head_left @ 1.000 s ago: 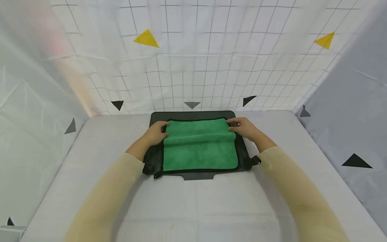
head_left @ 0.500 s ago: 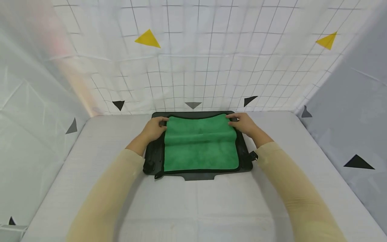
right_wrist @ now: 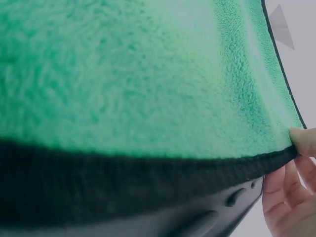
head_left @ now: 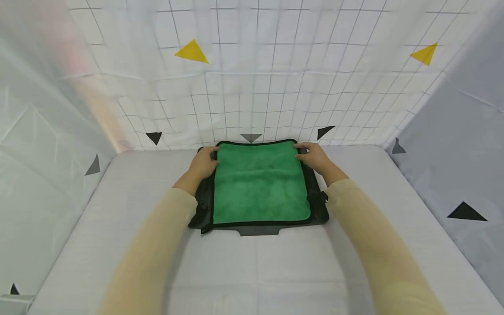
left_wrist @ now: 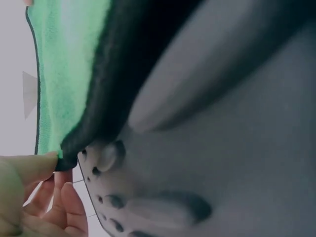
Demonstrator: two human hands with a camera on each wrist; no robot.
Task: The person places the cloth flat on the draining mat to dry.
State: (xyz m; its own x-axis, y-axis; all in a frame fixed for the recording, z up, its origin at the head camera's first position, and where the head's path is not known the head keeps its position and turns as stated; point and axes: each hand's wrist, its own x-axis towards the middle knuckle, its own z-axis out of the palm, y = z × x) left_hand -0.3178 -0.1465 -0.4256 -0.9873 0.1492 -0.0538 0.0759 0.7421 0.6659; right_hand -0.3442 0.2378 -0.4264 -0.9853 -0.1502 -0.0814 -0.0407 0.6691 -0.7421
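Note:
A green plush cloth (head_left: 260, 188) with a black border covers most of a black tray-like board (head_left: 260, 230). My left hand (head_left: 202, 164) pinches its far left corner between thumb and fingers, as the left wrist view of the cloth (left_wrist: 64, 74) also shows. At the far right corner my right hand (head_left: 315, 158) pinches the border; the right wrist view has this hand (right_wrist: 294, 190) with the thumb on top and fingers beneath. The cloth's far edge is raised above the board, while its near edge lies on it. Oval raised or sunken shapes mark the board's surface (left_wrist: 256, 138).
The board rests on a white-covered table (head_left: 256, 271). Behind it rises a white sheet with a grid (head_left: 252, 87), bearing yellow and dark triangles. A grey side sheet (head_left: 453, 131) stands on the right, and a pale one (head_left: 43, 175) on the left.
Both hands have moved away from the body and up, still pinching the corners. The cloth's far edge has risen past the board's far edge, and its crosswise fold has flattened.

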